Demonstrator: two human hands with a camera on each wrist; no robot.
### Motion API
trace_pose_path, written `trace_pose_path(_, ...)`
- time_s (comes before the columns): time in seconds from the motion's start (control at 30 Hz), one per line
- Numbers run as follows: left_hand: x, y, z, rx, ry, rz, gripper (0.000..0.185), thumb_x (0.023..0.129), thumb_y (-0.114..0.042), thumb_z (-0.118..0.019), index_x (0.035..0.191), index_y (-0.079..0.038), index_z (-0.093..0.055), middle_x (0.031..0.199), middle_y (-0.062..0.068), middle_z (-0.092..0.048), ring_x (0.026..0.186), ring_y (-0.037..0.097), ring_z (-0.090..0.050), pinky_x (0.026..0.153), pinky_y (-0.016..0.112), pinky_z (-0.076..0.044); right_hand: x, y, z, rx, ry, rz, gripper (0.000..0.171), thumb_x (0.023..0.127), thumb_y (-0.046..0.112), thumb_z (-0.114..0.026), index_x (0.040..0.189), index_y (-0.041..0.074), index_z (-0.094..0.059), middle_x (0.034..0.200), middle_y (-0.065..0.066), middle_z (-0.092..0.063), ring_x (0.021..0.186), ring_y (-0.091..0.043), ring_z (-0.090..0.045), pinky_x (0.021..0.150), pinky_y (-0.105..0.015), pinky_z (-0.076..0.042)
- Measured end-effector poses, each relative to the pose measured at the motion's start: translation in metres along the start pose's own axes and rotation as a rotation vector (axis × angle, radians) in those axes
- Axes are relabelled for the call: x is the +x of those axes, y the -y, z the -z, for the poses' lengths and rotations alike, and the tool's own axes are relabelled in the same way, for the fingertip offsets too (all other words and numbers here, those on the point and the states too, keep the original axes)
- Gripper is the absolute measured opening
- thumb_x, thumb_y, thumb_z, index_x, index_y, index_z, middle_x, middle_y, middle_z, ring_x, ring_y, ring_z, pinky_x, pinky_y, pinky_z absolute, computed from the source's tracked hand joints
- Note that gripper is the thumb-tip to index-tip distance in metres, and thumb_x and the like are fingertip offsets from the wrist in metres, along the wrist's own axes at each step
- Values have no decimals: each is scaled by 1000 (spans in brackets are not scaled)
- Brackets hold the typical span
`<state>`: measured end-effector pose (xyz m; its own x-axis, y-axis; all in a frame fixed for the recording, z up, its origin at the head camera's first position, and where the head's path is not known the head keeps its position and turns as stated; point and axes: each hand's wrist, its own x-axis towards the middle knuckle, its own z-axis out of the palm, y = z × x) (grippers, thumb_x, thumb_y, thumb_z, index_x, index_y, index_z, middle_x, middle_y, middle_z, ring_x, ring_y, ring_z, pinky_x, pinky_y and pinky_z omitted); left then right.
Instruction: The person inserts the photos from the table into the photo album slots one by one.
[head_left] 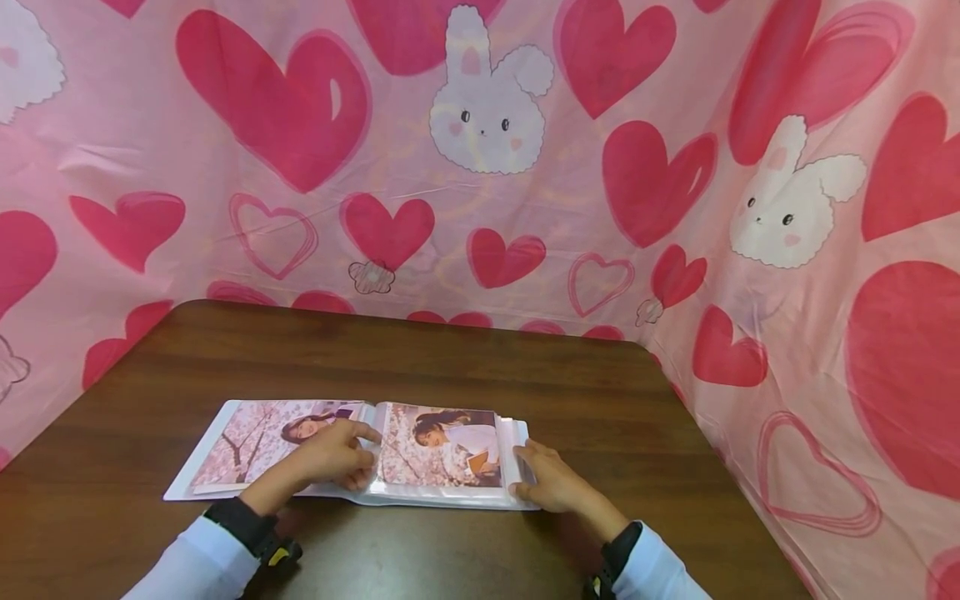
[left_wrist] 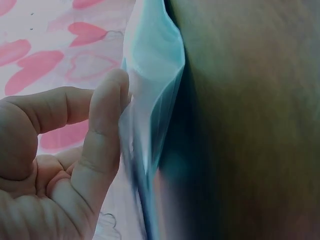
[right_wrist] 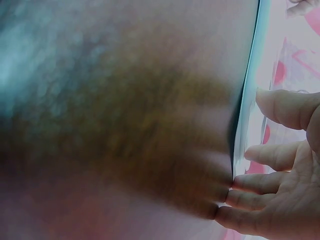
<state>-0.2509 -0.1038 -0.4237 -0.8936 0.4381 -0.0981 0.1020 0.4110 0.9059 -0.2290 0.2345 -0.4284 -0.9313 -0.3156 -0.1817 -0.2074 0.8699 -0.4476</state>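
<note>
Brown table [head_left: 450,358], open photo album [head_left: 352,454], left hand [head_left: 330,457] pinching a page, right hand [head_left: 543,479] flat on its edge.

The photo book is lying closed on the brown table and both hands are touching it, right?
Not quite. The head view shows the photo book lying open on the brown table, two photo pages showing. The left hand and right hand do touch it.
</note>
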Motion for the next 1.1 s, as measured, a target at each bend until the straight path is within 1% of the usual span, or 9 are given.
trace_pose_path(0.13,0,-5,8,72,-30,-24,29,83,-1,-61,109,11,-58,60,8,-56,46,19,-56,46,34,-51,0,-1,0,0,0,4,58,84,18,-68,131,-7,-46,138,-31,-33,127,-46,-29,99,-59,-27)
trace_pose_path(0.33,10,-10,29,319,-115,-163,25,81,-3,-66,104,5,-64,63,2,-55,50,15,-50,44,30,-45,0,0,0,1,-5,2,58,84,18,-69,131,-6,-46,138,-31,-33,126,-47,-30,98,-60,-27)
trace_pose_path(0.43,21,-8,40,424,-114,-238,25,80,-4,-67,104,2,-64,74,6,-62,62,19,-57,54,35,-50,0,0,0,-1,-6,-3,58,84,18,-69,131,-6,-46,138,-31,-33,126,-46,-30,99,-60,-27)
trace_pose_path(0.53,30,-2,47,473,-62,-266,36,81,-5,-67,115,2,-60,101,17,-64,90,33,-61,75,48,-51,0,-1,0,-7,-4,4,58,84,18,-69,131,-7,-46,137,-31,-34,126,-46,-30,99,-59,-27)
trace_pose_path(0.63,38,5,52,470,0,-235,50,82,-8,-67,128,2,-50,125,23,-52,115,43,-47,90,58,-39,1,0,0,-13,-3,20,58,83,18,-69,130,-8,-46,136,-32,-35,126,-47,-30,100,-59,-26)
trace_pose_path(0.7,44,9,53,457,33,-194,57,83,-10,-68,133,2,-43,132,25,-46,121,45,-40,93,60,-34,1,-1,0,-16,-2,24,58,83,18,-69,130,-8,-46,136,-32,-35,126,-47,-30,100,-58,-26)
trace_pose_path(0.83,49,13,56,447,74,-112,62,83,-17,-69,135,1,-41,132,25,-45,121,46,-39,94,62,-32,1,-1,0,-17,-2,26,58,83,18,-69,130,-8,-46,137,-32,-35,126,-46,-30,100,-58,-26)
trace_pose_path(0.9,49,14,56,467,85,-92,63,83,-22,-70,134,1,-43,130,24,-48,120,45,-41,94,62,-32,2,-1,-1,-16,-5,26,58,83,17,-69,130,-8,-46,137,-32,-35,126,-47,-30,99,-58,-27)
trace_pose_path(1.1,50,19,59,474,88,-90,57,83,-27,-70,130,-1,-50,124,20,-54,112,41,-49,89,58,-40,1,-2,-1,-8,-7,8,58,83,17,-69,130,-7,-46,138,-31,-34,126,-46,-29,99,-59,-27)
